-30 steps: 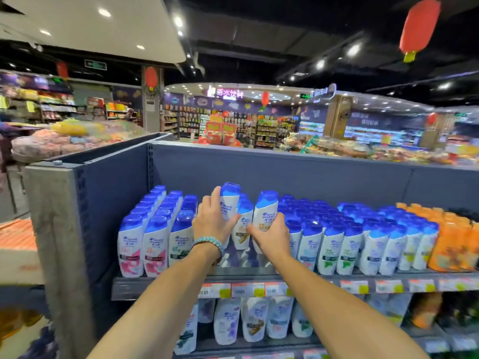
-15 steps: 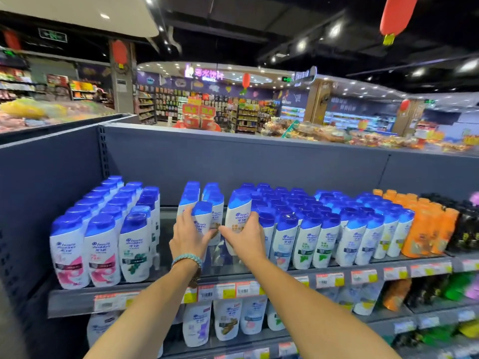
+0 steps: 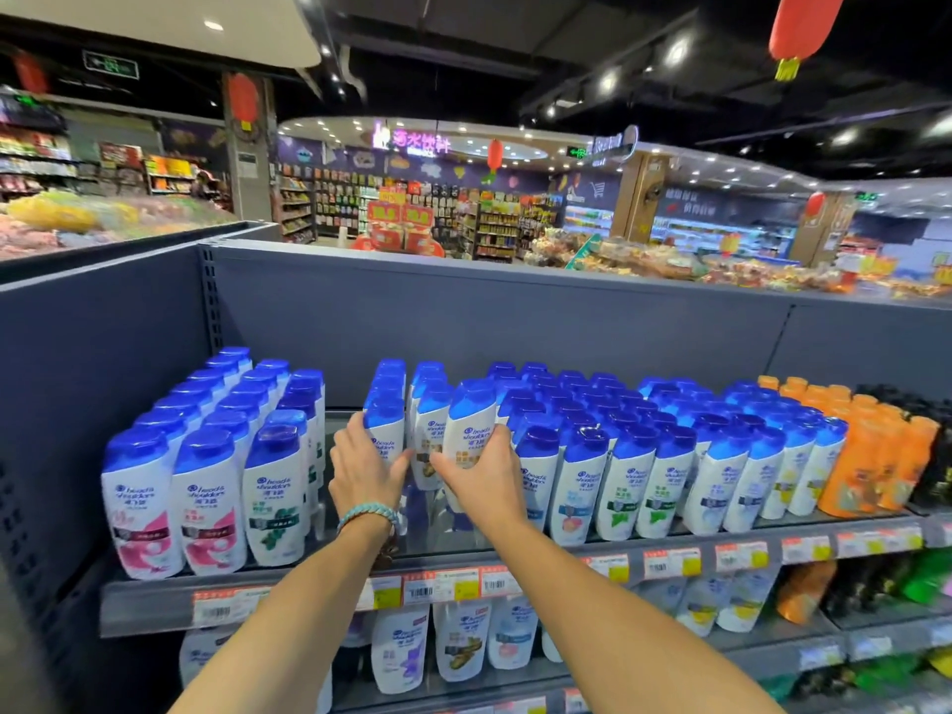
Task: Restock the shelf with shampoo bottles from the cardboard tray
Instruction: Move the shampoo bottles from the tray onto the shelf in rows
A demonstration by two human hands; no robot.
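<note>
White shampoo bottles with blue caps stand in rows on the top shelf. My left hand, with a beaded bracelet on the wrist, wraps the front bottle of the left middle row. My right hand grips a bottle at the front of the neighbouring row, and a third bottle stands between the two hands. The gripped bottles sit back from the shelf's front edge, with bare shelf in front of them. No cardboard tray is in view.
A group of bottles with pink and green labels stands at the left, with a gap between it and my hands. Orange bottles fill the right end. More bottles stand on the lower shelf. A grey back panel rises behind.
Both hands stay on the middle-row bottles and have drawn them slightly nearer the front. The camera view has shifted right and closer to the shelf.
</note>
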